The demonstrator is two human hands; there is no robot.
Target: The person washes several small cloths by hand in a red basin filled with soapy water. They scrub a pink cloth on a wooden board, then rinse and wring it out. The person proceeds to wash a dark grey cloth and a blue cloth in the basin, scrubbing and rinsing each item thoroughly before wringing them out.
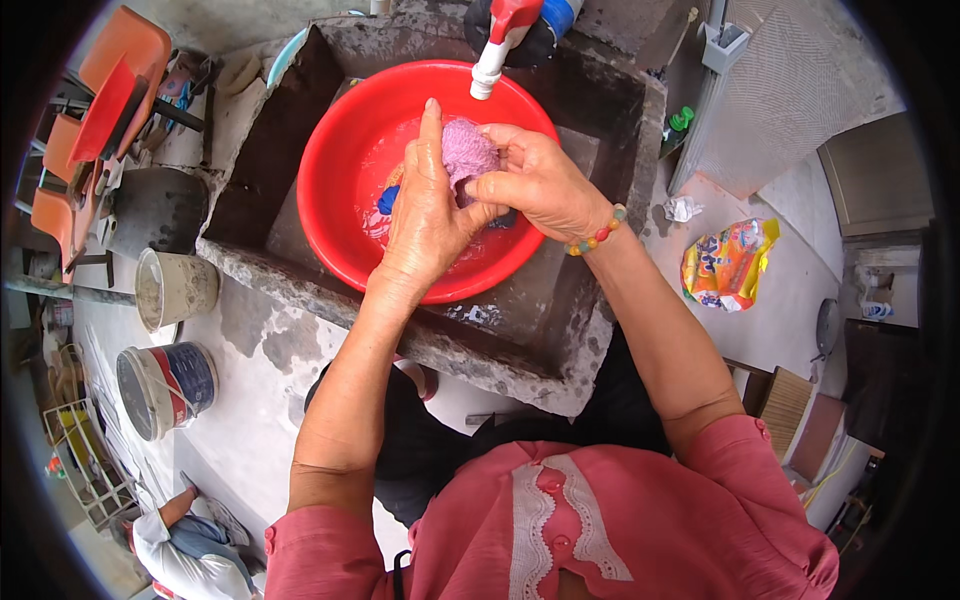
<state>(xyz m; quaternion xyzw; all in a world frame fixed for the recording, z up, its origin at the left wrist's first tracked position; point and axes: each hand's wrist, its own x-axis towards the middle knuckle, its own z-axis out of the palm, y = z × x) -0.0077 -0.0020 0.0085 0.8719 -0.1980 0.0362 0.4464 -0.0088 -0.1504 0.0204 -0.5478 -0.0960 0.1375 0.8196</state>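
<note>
My left hand (424,199) and my right hand (536,176) grip a bunched pink knitted cloth (466,154) between them. It is held above a round red plastic basin (337,225) with some water in it. Lower in the basin, a blue cloth (388,199) shows beside my left hand, and a dark cloth (504,219) shows partly under my right. A bead bracelet (598,232) circles my right wrist. Over the far rim hangs a white tap with a red handle (491,64); no stream of water shows at its mouth.
The basin stands in a rough stone sink (487,367). To the right lie crumpled paper (682,208) and an orange-yellow plastic packet (729,264). Buckets (166,386) and orange chairs (124,45) stand at left. A person in a white shirt (184,559) sits at lower left.
</note>
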